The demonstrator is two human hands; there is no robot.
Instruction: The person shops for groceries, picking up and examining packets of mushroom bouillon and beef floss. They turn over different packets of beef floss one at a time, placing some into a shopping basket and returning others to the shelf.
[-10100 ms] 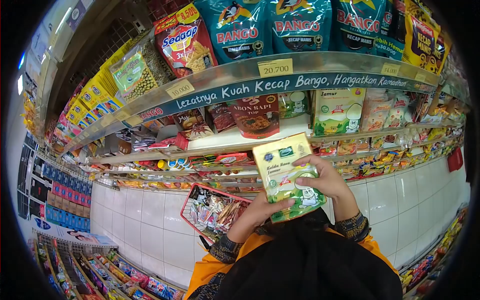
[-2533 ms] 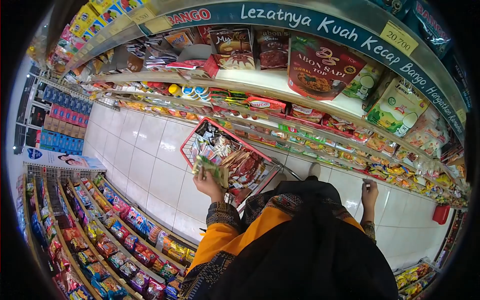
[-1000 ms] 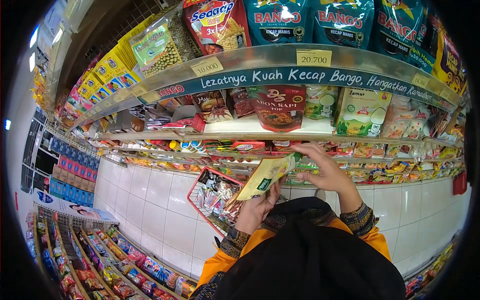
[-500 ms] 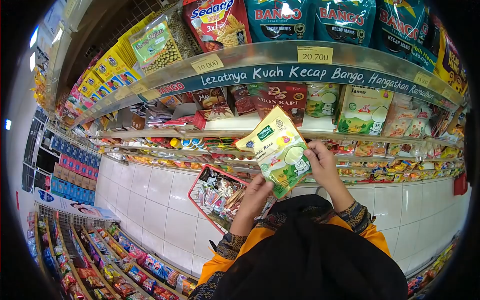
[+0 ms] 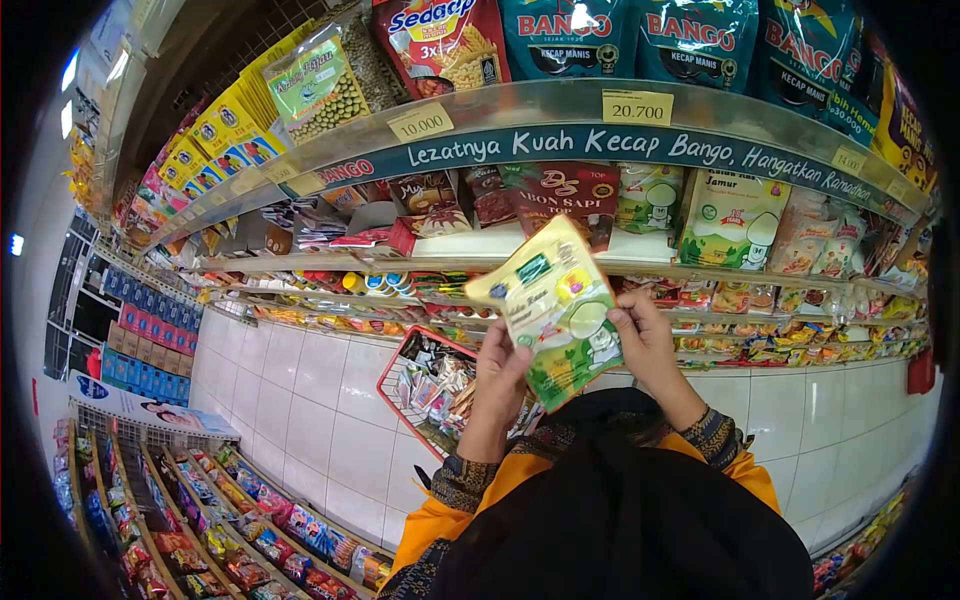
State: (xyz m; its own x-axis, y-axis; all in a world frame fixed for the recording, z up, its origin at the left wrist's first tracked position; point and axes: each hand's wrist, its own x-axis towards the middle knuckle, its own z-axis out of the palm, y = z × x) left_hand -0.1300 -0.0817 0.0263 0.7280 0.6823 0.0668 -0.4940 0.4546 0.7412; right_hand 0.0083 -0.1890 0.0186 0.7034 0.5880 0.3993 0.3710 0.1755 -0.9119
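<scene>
Here, a flat yellow-and-green plastic seasoning pouch with a white mushroom cartoon on its front is held up in front of the shelves, tilted so its top corner leans toward the left. The left hand grips the pouch at its lower left edge, the thumb lying on the printed face and the fingers curled behind it, closed onto the packet. The right hand holds the right edge about halfway down; its fingers are pinched onto the rim of the pouch, thumb in front. So the pouch sits between the two hands, both clamped on it, its upper half standing free above them.

Behind the pouch runs a white metal shelf carrying a dark red foil bag printed "Abon Sapi" and, further right, a white-and-green mushroom pouch of a similar kind. Above it a shelf edge bears a dark teal banner strip with white lettering and a yellow price tag reading 20.700. Below the left hand, near it, a red wire shopping basket stands on the white tiled floor, filled with assorted packets.
</scene>
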